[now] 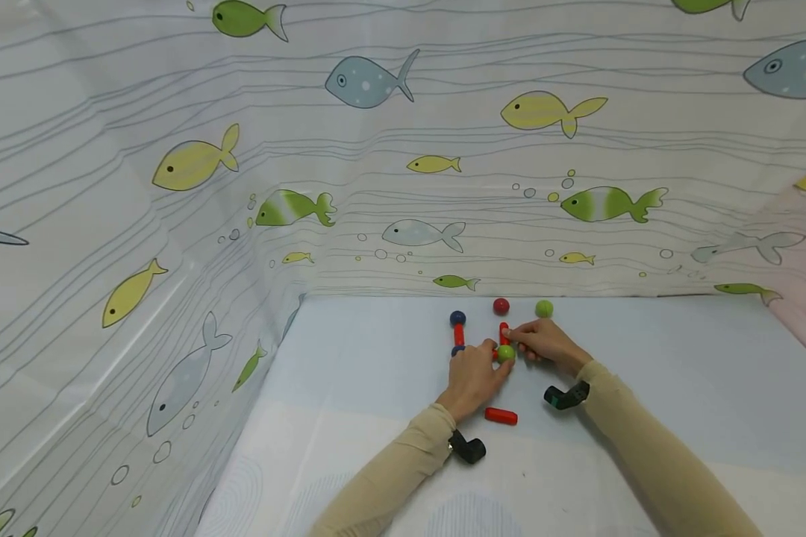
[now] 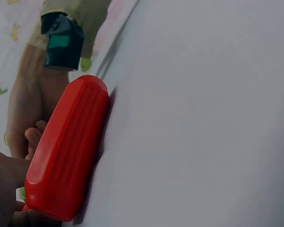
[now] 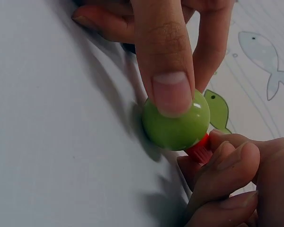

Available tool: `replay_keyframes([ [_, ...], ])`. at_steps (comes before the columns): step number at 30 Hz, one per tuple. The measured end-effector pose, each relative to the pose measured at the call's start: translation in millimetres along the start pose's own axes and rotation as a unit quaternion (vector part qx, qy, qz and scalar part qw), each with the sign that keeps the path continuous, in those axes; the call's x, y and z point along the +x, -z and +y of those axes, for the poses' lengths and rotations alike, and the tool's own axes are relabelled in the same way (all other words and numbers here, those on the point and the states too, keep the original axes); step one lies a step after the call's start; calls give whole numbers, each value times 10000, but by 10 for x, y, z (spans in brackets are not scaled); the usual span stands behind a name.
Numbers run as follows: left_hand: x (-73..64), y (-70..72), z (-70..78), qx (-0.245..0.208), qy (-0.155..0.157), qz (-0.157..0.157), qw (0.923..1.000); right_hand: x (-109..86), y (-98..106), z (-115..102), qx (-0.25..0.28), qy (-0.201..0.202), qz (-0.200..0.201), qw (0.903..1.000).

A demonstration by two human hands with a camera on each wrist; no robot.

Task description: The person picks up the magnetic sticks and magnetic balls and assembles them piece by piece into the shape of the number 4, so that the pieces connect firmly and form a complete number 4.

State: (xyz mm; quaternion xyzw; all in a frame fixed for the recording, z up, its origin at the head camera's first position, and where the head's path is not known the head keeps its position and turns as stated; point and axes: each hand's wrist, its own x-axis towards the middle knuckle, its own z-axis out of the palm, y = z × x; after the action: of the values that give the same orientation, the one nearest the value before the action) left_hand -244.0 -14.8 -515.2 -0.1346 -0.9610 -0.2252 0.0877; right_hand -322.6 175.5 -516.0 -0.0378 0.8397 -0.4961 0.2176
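1. Left hand (image 1: pixel 475 377): thumb and fingers clamped on a green ball (image 3: pixel 176 127), glossy, smooth, round, resting low at the table surface.
2. Right hand (image 1: pixel 547 343): just beside the left, fingers pinching a red rod (image 1: pixel 504 330); its ribbed end meets the held ball.
3. Under and beside the left hand: a second red rod, mostly hidden, at the held ball's side; a blue ball, partly covered, joined to an upright-lying red bar (image 1: pixel 459 335) with a dark blue ball (image 1: pixel 457 318) at its far end.
4. Farther back: red ball (image 1: pixel 501 306) and lime ball (image 1: pixel 544 308), apart.
5. Nearer the wearer: loose red block (image 2: pixel 68 146), elongated, grooved along its face, bevelled ends.
6. Table (image 1: pixel 349 358): pale, bluish to white, faint line-drawn rounds at near side.
7. Beyond: pale sheeting (image 1: pixel 349 164) printed with green, yellow, blue-grey fish and wavy lines.
8. Beige sleeves (image 1: pixel 396 470); black wrist cameras (image 1: pixel 566 396).
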Motion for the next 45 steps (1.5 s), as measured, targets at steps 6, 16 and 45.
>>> replay_keyframes([
  [6, 14, -38, -45, -94, -15, 48, 9999, -3, -13, -20, -78, 18, -50, 10000],
  [16, -26, -58, -61, -304, 2, -20, 9995, -120, 112, 80, -264, 36, 293, 9992],
  [45, -44, -81, -72, -299, -129, 148, 9994, 47, 490, 205, -833, 279, 1172, 9892],
])
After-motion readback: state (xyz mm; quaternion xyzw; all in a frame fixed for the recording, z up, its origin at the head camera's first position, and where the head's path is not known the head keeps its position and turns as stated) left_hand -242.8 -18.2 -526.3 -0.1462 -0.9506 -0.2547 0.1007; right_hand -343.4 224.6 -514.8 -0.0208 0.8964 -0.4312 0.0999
